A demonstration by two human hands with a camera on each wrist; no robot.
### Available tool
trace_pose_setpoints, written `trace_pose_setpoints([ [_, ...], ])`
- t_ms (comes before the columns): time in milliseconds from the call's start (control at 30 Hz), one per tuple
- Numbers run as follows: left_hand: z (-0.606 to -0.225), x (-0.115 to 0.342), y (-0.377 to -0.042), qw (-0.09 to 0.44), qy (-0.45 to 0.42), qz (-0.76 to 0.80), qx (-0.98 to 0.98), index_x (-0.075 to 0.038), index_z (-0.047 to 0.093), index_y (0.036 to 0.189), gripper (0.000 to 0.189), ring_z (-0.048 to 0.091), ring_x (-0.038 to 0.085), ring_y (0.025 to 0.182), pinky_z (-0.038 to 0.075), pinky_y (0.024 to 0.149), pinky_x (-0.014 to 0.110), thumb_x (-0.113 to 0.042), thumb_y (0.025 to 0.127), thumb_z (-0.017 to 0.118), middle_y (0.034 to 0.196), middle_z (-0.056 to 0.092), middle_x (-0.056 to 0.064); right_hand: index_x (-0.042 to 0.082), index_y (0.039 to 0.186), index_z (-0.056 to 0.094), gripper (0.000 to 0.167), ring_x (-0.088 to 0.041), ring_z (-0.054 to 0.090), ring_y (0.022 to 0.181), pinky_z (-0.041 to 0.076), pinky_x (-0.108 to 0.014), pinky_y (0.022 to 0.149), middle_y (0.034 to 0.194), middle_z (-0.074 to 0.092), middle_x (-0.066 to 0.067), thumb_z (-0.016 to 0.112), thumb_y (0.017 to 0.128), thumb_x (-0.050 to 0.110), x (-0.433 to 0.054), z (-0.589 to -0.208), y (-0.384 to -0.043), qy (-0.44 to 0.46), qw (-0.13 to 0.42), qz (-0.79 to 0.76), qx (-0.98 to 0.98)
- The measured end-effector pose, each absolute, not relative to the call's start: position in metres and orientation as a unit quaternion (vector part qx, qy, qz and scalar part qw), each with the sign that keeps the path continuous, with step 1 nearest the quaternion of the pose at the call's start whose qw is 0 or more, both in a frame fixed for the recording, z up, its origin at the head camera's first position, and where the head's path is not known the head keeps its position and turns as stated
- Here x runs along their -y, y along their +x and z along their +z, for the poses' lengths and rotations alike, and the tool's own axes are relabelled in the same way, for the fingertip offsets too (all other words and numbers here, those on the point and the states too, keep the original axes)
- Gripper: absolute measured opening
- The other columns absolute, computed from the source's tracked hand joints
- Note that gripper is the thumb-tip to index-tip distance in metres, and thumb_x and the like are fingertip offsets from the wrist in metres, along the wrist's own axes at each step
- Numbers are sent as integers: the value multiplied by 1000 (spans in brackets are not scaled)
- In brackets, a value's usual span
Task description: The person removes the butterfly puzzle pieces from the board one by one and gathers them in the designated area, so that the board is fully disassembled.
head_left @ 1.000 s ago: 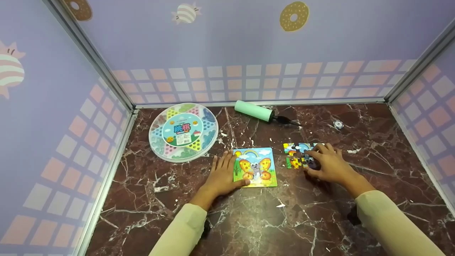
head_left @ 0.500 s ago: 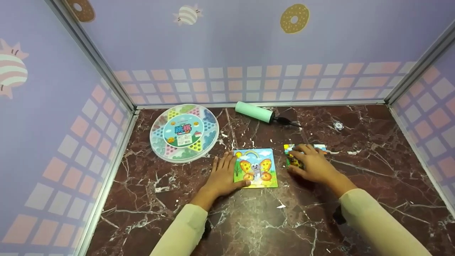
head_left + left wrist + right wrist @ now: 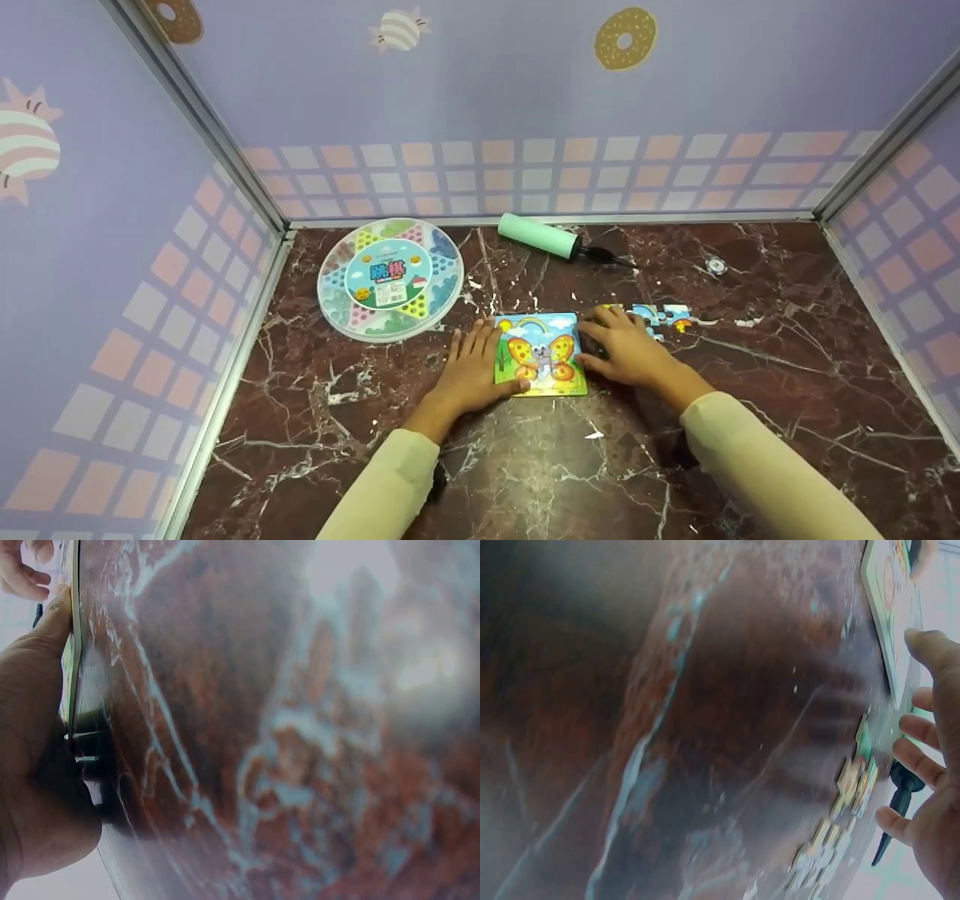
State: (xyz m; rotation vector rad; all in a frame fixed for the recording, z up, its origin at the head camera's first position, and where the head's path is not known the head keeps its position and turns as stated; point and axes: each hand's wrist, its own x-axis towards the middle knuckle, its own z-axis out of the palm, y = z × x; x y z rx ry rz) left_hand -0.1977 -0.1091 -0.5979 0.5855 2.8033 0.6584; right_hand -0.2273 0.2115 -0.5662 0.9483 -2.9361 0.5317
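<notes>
One board (image 3: 541, 352): left hand (image 3: 474, 369), fingers outstretched, touches it at nine o'clock; right hand (image 3: 627, 346), loosely spread, empty, at three.

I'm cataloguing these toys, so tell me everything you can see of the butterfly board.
The butterfly board is square and thin with a pale edge, perhaps card or wood. Its shiny face shows a grey-headed butterfly with spotted orange-yellow wings, under a rainbow. It lies flat on the dark red marbled table, left of loose puzzle pieces. The left hand rests its thumb over the lower left corner; whether the right hand touches the right edge is unclear.
</notes>
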Motion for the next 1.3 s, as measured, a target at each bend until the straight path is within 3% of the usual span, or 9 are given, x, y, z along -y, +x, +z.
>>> trace_pose_setpoints([
  [367, -604, 108, -200, 105, 189, 226, -950, -4, 19, 177, 118, 6, 39, 175, 0, 140, 66, -77, 97, 66, 187, 10, 18, 12, 141, 73, 51, -37, 58, 130, 46, -80, 110, 137, 62, -13, 80, 102, 44, -189, -571, -227, 325, 3, 171, 930],
  [667, -605, 108, -200, 103, 193, 218, -951, -4, 20, 177, 118, 5, 38, 175, -3, 141, 63, -80, 97, 63, 187, 9, 17, 17, 138, 74, 43, -36, 55, 129, 46, -84, 106, 137, 60, -12, 77, 105, 44, -181, -573, -226, 323, -13, 170, 931],
  [933, -603, 109, -199, 104, 192, 225, -949, -3, 20, 176, 118, 7, 40, 175, -2, 140, 64, -79, 97, 64, 187, 11, 18, 17, 127, 78, 33, -33, 51, 119, 44, -81, 104, 127, 59, -8, 79, 103, 40, -175, -572, -225, 320, -23, 189, 928],
  [1300, -605, 109, -199, 103, 191, 225, -950, -6, 19, 177, 116, 6, 38, 175, -1, 141, 63, -78, 98, 65, 188, 8, 16, 14, 118, 76, 25, -29, 47, 108, 47, -70, 92, 118, 56, -8, 83, 102, 32, -175, -572, -228, 323, -11, 196, 926],
])
